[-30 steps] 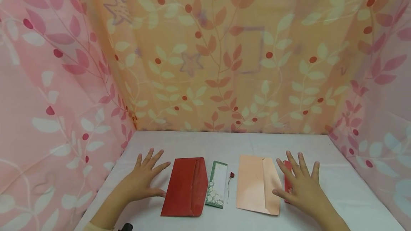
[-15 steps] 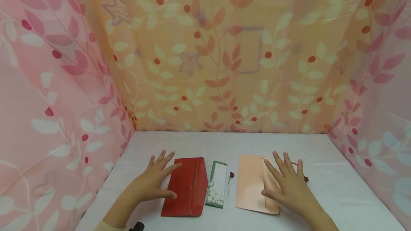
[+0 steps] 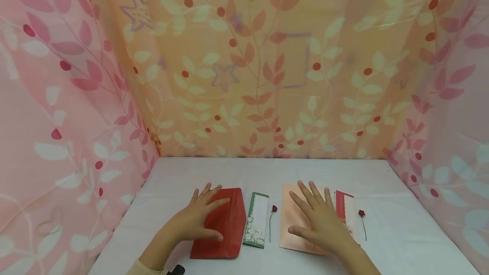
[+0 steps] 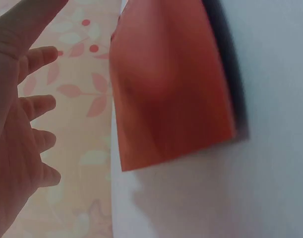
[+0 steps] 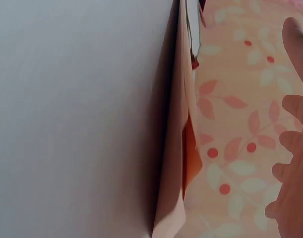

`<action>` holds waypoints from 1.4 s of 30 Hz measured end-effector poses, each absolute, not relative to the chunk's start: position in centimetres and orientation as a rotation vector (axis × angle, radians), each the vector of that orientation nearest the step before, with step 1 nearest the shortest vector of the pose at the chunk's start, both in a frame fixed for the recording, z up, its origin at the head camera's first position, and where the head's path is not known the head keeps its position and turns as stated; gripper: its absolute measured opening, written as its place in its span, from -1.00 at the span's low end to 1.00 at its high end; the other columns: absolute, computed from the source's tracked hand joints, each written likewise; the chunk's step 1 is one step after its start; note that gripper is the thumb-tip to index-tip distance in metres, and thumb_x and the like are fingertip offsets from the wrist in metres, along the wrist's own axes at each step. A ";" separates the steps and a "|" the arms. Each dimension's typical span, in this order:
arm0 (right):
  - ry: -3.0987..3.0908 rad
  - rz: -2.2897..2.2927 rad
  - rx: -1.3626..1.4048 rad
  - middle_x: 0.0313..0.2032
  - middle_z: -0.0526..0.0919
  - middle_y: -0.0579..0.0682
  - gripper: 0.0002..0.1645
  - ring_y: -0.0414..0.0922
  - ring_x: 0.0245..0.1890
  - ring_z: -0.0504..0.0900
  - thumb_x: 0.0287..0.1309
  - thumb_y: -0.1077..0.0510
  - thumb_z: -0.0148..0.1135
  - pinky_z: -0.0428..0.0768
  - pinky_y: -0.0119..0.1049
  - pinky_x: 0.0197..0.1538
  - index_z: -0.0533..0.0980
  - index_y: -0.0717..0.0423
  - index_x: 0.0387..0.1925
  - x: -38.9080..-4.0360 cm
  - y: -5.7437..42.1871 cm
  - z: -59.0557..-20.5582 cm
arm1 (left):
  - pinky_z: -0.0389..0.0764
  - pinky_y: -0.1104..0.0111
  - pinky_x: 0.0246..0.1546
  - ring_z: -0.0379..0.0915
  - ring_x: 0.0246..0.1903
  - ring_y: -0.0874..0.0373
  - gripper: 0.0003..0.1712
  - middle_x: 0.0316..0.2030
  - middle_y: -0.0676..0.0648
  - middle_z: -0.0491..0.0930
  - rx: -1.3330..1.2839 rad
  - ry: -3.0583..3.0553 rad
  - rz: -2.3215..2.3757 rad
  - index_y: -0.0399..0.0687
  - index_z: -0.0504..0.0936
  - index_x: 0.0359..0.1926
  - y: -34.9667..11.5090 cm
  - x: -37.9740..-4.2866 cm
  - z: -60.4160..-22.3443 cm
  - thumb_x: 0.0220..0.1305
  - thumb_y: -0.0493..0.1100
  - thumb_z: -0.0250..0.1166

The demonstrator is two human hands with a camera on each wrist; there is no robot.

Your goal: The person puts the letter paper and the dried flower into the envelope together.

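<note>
Low in the head view, the left hand (image 3: 195, 224) lies flat, fingers spread and straight, over the left half of the dark red paper envelope (image 3: 225, 224) at lower centre of the frame; its grip holds nothing. The right hand (image 3: 321, 220) lies the same way, fingers wide and uncurled, on the pale peach paper envelope (image 3: 292, 220) just right of centre. Both envelopes lie flat on the white desk (image 3: 401, 232).

They look light, thin and easily creased (a slight push would probably slide them), so a long edge or the flap seems the best place to take hold.

Between the envelopes lie a narrow green-bordered white card (image 3: 257, 220) and a tiny red rose on a thin stem (image 3: 271, 220). At the right hand's far side sit a red-bordered card (image 3: 344, 211), partly hidden, and a second small rose (image 3: 362, 222). Behind hangs pink and orange leaf-print cloth (image 3: 248, 75).

The wrist views are blurred; whether the palms press down is hard to tell.
</note>
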State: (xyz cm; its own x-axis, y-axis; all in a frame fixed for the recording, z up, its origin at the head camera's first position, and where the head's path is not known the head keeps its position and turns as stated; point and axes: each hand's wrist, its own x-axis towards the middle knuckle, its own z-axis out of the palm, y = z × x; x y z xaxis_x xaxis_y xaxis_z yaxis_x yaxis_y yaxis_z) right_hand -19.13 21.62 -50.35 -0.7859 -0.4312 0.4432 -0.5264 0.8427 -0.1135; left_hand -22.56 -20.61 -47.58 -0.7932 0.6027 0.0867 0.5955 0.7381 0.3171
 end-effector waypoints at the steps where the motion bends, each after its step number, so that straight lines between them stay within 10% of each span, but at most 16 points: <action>1: -2.607 0.325 0.724 0.64 -0.10 -0.03 0.15 0.15 0.63 -0.21 0.10 -0.59 0.22 -0.47 0.26 0.52 0.06 -0.33 0.60 -19.2 21.2 -50.4 | -0.17 -0.33 0.46 -0.35 0.61 -0.23 0.19 0.63 0.03 -0.04 1.009 2.900 0.530 0.35 0.28 0.53 -20.5 -22.5 -47.7 -0.13 0.48 0.52; 29: -2.662 0.495 0.880 0.62 0.02 -0.19 0.00 0.09 0.62 -0.03 0.19 -0.52 0.22 -0.06 0.42 0.46 0.12 -0.42 0.57 -20.2 11.7 -51.6 | -0.08 -0.40 0.41 -0.30 0.60 -0.26 0.19 0.63 -0.04 -0.03 1.024 2.816 0.473 0.45 0.23 0.54 -19.6 -23.5 -49.7 -0.12 0.62 0.40; 42: -2.704 0.857 0.865 0.54 0.26 -0.05 -0.11 0.21 0.53 0.18 0.19 -0.28 0.39 -0.02 0.43 0.46 0.37 -0.10 0.47 -20.7 8.3 -52.1 | -0.07 -0.39 0.42 -0.29 0.60 -0.26 0.14 0.62 -0.05 0.00 1.003 2.796 0.478 0.47 0.28 0.51 -19.7 -23.6 -49.9 -0.11 0.61 0.40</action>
State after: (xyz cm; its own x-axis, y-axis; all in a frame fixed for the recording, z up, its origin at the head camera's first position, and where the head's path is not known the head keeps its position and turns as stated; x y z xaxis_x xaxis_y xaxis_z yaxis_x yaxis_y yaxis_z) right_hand -20.69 8.32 -52.12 -0.8157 -0.4770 0.3272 -0.5784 0.6655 -0.4718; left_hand -23.57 -19.71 -49.93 -0.7701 0.6377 -0.0176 0.5957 0.7286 0.3380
